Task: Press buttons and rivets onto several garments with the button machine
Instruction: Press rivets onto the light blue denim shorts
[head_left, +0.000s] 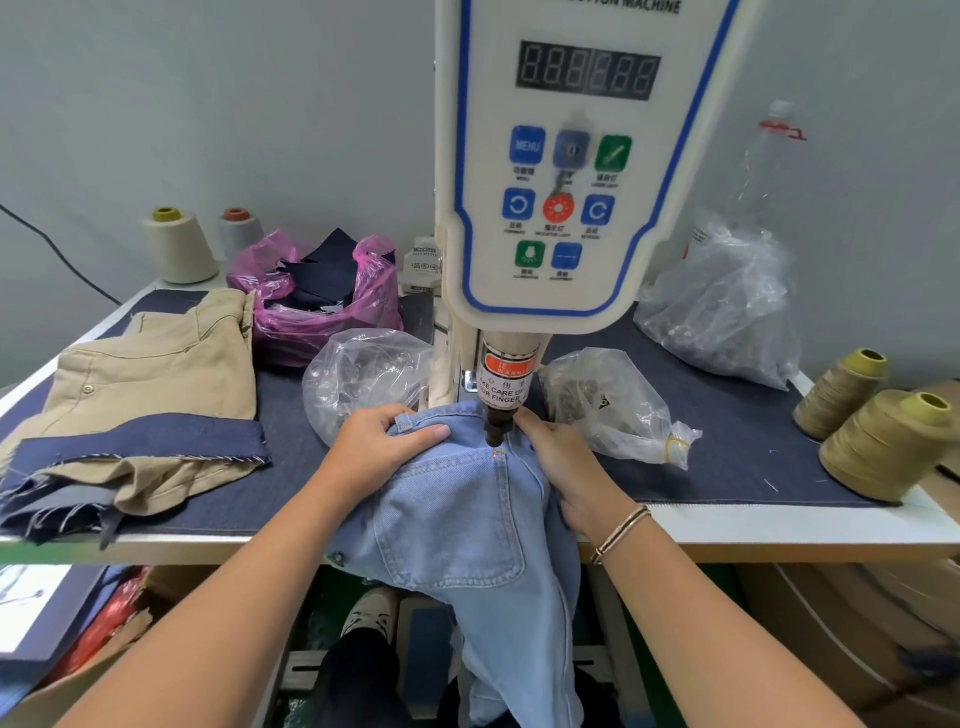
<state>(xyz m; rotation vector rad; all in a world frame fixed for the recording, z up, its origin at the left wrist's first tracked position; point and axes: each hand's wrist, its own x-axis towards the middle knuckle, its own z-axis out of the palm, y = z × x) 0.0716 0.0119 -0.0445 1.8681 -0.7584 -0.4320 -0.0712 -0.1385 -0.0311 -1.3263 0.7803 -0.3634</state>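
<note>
Landmark: the button machine, its dark punch pointing down at the table's middle.
Jeans: light blue jeans lie directly under the punch, the back pocket corner beneath its tip, legs hanging off the table edge.
Left hand: left hand left of the punch, fingers curled over the waistband, gripping it.
Right hand: right hand right of the punch, pressing the denim; fingertips seem tucked into a fold, grip uncertain.
Left of machine: tan trousers, pink bag.
Right of machine: thread cones.
</note>
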